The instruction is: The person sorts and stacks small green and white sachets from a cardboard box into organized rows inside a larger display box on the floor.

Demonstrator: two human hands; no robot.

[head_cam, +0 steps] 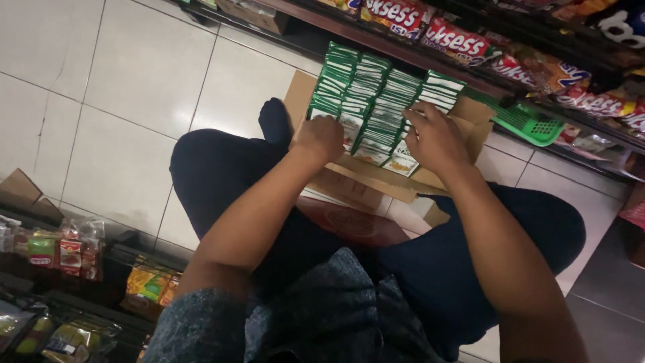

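An open cardboard box [302, 94] lies on the tiled floor in front of my knees, packed with rows of green-and-white sachets [376, 101]. My left hand [322, 138] is closed around sachets at the near left of the rows. Over on the near right side, my right hand [435, 138] presses its fingers into the sachets and grips some. I am crouched, with dark trousers and a dark sock [275, 121] beside the box.
A green plastic basket [531, 121] sits right of the box under a shelf of red snack packs [457, 40]. Packaged goods [67, 252] fill low shelving at the lower left. Another cardboard piece [23, 191] stands at the left edge.
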